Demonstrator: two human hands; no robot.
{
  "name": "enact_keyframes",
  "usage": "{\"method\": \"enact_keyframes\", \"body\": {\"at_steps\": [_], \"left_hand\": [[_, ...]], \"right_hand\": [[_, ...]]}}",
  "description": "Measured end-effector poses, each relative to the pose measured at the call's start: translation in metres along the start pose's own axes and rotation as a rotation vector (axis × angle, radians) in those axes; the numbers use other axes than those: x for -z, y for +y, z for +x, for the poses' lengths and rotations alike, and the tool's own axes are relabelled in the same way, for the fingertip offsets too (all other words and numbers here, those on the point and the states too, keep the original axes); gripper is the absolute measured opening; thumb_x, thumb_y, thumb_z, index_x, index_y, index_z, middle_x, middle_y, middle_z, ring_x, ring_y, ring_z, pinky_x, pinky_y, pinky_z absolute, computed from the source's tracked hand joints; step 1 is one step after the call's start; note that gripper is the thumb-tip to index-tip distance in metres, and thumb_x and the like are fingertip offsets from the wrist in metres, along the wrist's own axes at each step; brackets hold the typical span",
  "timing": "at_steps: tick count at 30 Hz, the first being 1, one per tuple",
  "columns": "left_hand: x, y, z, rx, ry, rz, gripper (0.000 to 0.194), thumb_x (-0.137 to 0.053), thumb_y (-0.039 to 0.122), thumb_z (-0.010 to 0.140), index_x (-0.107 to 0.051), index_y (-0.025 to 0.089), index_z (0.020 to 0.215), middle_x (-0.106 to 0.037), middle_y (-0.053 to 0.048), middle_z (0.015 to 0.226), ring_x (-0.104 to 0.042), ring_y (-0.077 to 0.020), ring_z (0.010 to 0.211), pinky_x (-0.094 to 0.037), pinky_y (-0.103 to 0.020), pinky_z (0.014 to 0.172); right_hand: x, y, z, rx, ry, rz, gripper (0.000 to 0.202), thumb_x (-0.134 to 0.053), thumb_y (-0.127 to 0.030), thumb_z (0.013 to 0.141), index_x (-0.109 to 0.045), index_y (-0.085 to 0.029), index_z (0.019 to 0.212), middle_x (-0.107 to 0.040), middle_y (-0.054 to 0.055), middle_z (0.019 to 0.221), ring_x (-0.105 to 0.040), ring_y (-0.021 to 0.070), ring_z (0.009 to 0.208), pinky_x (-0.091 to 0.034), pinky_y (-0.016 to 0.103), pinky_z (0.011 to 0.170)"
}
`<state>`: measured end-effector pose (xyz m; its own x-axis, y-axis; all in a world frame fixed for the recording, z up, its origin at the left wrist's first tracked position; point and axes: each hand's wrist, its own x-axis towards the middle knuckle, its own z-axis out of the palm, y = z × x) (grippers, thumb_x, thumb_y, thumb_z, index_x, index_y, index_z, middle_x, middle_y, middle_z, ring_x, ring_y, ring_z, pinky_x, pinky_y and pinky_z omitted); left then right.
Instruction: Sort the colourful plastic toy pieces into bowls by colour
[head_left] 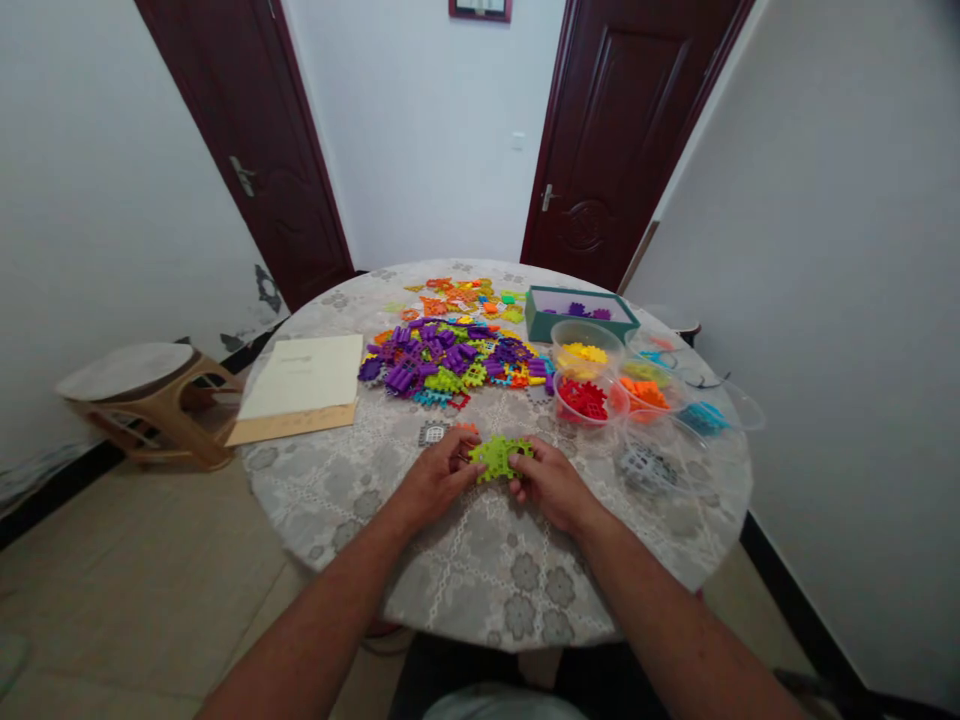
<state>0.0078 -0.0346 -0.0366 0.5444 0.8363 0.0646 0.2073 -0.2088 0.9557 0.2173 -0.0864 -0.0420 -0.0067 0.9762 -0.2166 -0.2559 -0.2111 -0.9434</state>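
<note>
Lime-green toothed plastic pieces point(495, 457) are held between my two hands over the near middle of the table. My left hand point(445, 474) pinches their left end, and my right hand point(550, 482) grips the right end with its thumb on top. Just behind my left hand, a grey piece point(433, 433) lies on the cloth with an orange piece point(468, 428) beside it. Farther back is a large mixed pile point(442, 358), mostly purple and green. Whether the green pieces are joined is too small to tell.
Clear bowls of yellow point(583, 354), red point(585, 399), orange point(643, 394) and grey point(646, 466) pieces stand at the right. Behind them is a green box point(544, 324). A cream board point(304, 377) lies at the left; a stool point(161, 400) stands beyond the table.
</note>
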Motion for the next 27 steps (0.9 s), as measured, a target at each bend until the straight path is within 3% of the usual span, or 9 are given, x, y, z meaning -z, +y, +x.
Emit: {"method": "enact_keyframes", "body": {"at_steps": [5, 11, 16, 19, 21, 24, 27], "left_hand": [[-0.001, 0.003, 0.000, -0.043, 0.008, 0.117, 0.027, -0.063, 0.035, 0.092, -0.060, 0.020, 0.115, -0.063, 0.002, 0.082, -0.060, -0.0158, 0.073, -0.047, -0.029, 0.068], [0.002, 0.001, 0.001, -0.035, -0.001, 0.179, 0.033, -0.063, 0.039, 0.093, -0.061, 0.019, 0.119, -0.068, -0.003, 0.090, -0.067, -0.0198, 0.083, -0.053, -0.033, 0.076], [0.006, -0.007, 0.004, 0.001, -0.017, 0.187, 0.039, -0.061, 0.046, 0.095, -0.061, 0.019, 0.123, -0.073, -0.007, 0.099, -0.071, -0.0219, 0.091, -0.056, -0.036, 0.084], [0.007, -0.007, 0.005, 0.026, -0.015, 0.247, 0.040, -0.061, 0.049, 0.094, -0.065, 0.020, 0.120, -0.074, -0.007, 0.097, -0.071, -0.0216, 0.087, -0.056, -0.034, 0.082], [0.007, -0.004, 0.005, 0.040, -0.016, 0.285, 0.039, -0.060, 0.052, 0.093, -0.067, 0.020, 0.115, -0.075, -0.006, 0.094, -0.071, -0.0214, 0.084, -0.056, -0.033, 0.079], [0.008, -0.002, 0.004, 0.063, -0.011, 0.354, 0.041, -0.059, 0.056, 0.093, -0.070, 0.022, 0.112, -0.077, -0.005, 0.093, -0.072, -0.0215, 0.081, -0.058, -0.031, 0.076], [0.010, -0.004, 0.005, 0.057, 0.014, 0.424, 0.039, -0.059, 0.056, 0.092, -0.073, 0.024, 0.110, -0.079, -0.004, 0.095, -0.074, -0.0218, 0.084, -0.059, -0.030, 0.077]], "right_hand": [[-0.002, -0.001, -0.003, 0.032, -0.059, -0.171, 0.032, -0.069, -0.040, 0.087, -0.060, -0.019, 0.109, -0.063, -0.004, 0.068, -0.056, 0.0106, 0.051, -0.045, 0.021, 0.047], [-0.003, -0.004, -0.009, 0.078, -0.062, -0.344, 0.019, -0.063, -0.033, 0.090, -0.062, -0.019, 0.103, -0.060, -0.005, 0.064, -0.055, 0.0108, 0.052, -0.044, 0.021, 0.049], [0.012, -0.026, -0.039, 0.089, -0.072, -0.435, 0.010, -0.063, -0.029, 0.088, -0.061, -0.020, 0.093, -0.058, -0.005, 0.065, -0.053, 0.0105, 0.052, -0.040, 0.020, 0.048], [0.036, -0.057, -0.061, 0.143, -0.090, -0.477, 0.011, -0.063, -0.031, 0.091, -0.061, -0.020, 0.094, -0.059, -0.004, 0.071, -0.055, 0.0108, 0.058, -0.042, 0.021, 0.052], [0.061, -0.085, -0.069, 0.204, -0.017, -0.564, 0.012, -0.062, -0.033, 0.093, -0.061, -0.021, 0.095, -0.060, -0.004, 0.073, -0.056, 0.0115, 0.060, -0.043, 0.022, 0.054], [0.111, -0.136, -0.065, 0.323, 0.210, -0.775, 0.014, -0.061, -0.034, 0.094, -0.062, -0.020, 0.098, -0.062, -0.003, 0.073, -0.057, 0.0124, 0.060, -0.043, 0.023, 0.056], [0.168, -0.187, -0.043, 0.402, 0.499, -0.972, 0.017, -0.059, -0.034, 0.094, -0.064, -0.019, 0.103, -0.063, -0.003, 0.069, -0.058, 0.0135, 0.059, -0.044, 0.024, 0.057]]}}
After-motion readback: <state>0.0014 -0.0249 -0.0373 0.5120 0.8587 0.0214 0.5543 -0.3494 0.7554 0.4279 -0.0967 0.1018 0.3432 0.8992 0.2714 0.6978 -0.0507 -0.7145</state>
